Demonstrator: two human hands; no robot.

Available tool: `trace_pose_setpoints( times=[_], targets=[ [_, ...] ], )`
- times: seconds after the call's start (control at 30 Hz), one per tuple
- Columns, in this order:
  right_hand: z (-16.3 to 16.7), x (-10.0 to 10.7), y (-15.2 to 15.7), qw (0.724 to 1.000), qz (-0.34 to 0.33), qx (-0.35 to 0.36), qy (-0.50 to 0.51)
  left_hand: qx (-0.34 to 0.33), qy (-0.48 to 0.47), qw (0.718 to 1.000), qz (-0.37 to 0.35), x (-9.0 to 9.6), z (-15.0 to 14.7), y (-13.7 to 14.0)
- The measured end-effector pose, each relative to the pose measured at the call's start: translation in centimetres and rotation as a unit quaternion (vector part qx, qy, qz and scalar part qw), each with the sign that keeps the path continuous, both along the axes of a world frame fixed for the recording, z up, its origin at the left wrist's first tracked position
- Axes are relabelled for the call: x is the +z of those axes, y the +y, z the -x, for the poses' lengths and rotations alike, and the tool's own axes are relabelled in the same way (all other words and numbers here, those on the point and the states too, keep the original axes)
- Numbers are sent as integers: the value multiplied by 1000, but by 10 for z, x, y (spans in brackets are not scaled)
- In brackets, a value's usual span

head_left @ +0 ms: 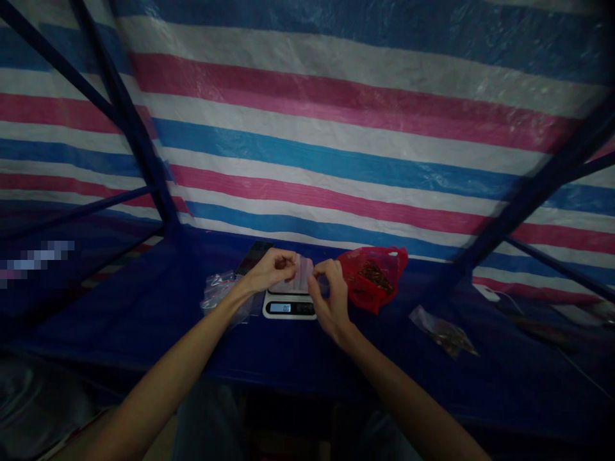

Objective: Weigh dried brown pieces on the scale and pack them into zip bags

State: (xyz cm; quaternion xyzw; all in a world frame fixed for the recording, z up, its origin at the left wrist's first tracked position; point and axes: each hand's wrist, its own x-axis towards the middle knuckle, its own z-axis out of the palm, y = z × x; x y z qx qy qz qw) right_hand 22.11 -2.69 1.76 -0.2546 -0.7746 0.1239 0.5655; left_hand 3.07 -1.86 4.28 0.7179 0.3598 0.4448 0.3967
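A small clear plastic bag [302, 274] hangs between my hands, just above a white digital scale [290, 308] with a lit display. My left hand [275, 269] pinches the bag's left side. At its right edge, the thumb and forefinger of my right hand [332, 296] close on the plastic. More clear plastic bags [218, 291] lie to the left of the scale, partly behind my left forearm. Beyond my right hand sits an opened red plastic bag [358, 291] holding small brown pieces [375, 276], whose kind I cannot make out.
A dark flat object [253, 257] lies behind my left hand on the blue table [288, 352]. To the right are a filled clear bag [444, 333] and a white plug-like item [486, 292] with a cable. Blue metal poles [144, 150] and striped sheeting [336, 147] stand behind.
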Motion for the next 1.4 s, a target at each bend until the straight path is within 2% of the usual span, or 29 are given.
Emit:
trace_pose_setpoints(
  times=[0.17, 0.3, 0.47, 0.53, 0.63, 0.7, 0.77, 0.83, 0.9, 1.07, 1.2, 1.4],
  targets=[
    [6, -1, -1, 993, 103, 57, 14, 87, 63, 981, -161, 0, -21, -15],
    [2, -1, 2, 989, 130, 76, 12, 129, 114, 948, -267, -5, -24, -22],
    [-3, -3, 16, 990, 108, 79, -34, 154, 174, 930, -283, -11, -18, -22],
    [-5, -7, 24, 995, 68, 39, -61, 161, 199, 923, -288, -13, -17, -20],
    [-7, -11, 33, 993, -3, -55, -105, 222, 239, 889, -320, -16, -17, -17],
    [-7, -12, 35, 988, -11, -89, -127, 251, 260, 869, -338, -16, -17, -15],
    [-5, -12, 33, 990, 22, -67, -122, 251, 269, 864, -345, -14, -18, -13],
    [-1, -11, 31, 994, 74, -14, -83, 240, 264, 868, -344, -10, -19, -14],
    [1, -10, 30, 992, 117, 31, -34, 231, 252, 876, -340, -8, -17, -16],
    [-2, -9, 34, 975, 196, 80, 63, 182, 210, 902, -330, -7, -6, -20],
    [-5, -7, 36, 945, 264, 150, 118, 150, 263, 891, -338, -14, -2, -14],
    [-3, -5, 34, 923, 298, 205, 133, 136, 322, 868, -352, -21, -7, -8]
  ],
)
